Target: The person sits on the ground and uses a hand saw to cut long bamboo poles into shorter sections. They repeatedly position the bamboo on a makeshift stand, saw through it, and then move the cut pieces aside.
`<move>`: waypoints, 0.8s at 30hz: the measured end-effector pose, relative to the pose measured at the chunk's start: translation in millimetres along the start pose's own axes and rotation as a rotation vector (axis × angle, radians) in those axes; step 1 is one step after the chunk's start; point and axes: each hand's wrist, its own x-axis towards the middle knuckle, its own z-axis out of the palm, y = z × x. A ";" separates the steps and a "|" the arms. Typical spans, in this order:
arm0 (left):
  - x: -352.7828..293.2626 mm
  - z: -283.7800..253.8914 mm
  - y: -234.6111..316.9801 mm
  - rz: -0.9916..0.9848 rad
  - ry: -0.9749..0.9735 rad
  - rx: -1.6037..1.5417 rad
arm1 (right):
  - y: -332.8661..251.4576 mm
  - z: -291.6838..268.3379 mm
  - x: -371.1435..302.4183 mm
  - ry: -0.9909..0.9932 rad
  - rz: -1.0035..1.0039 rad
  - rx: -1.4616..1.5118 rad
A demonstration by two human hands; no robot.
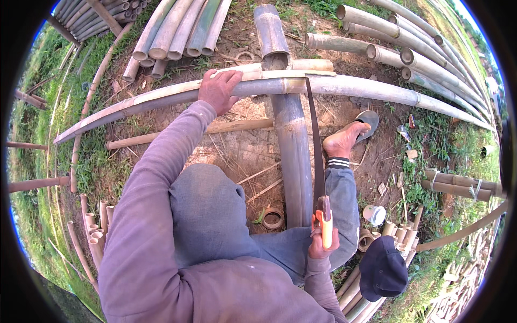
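A long bamboo pole [366,89] lies crosswise in front of me, over a thick dark bamboo trunk [291,140] that runs away from me. My left hand [219,90] presses down on the pole, its fingers wrapped over the top. Along the pole's far side lies a pale bamboo strip [269,74], ending a little right of the trunk. My right hand [322,247] grips the orange handle of a handsaw [316,156]. The blade points away from me, its far end touching the pole just right of the trunk. Whether a cut has begun there I cannot tell.
Bamboo poles lie stacked at the far left [177,32] and far right [409,48]. A bamboo ring [273,218] sits beside the trunk. My sandalled foot [347,137] is right of the blade. A white tub [374,215] and a dark hat [383,268] are at the lower right.
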 end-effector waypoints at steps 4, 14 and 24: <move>2.3 -0.9 0.8 -0.011 0.001 -0.030 | -34.9 -21.9 -8.3 0.076 -0.031 0.296; -12.1 8.0 -1.2 0.098 0.352 -0.163 | -10.3 -16.1 74.2 0.165 0.116 0.238; -96.6 8.9 30.5 0.340 0.108 -0.368 | -6.1 -15.3 76.4 0.185 0.021 0.094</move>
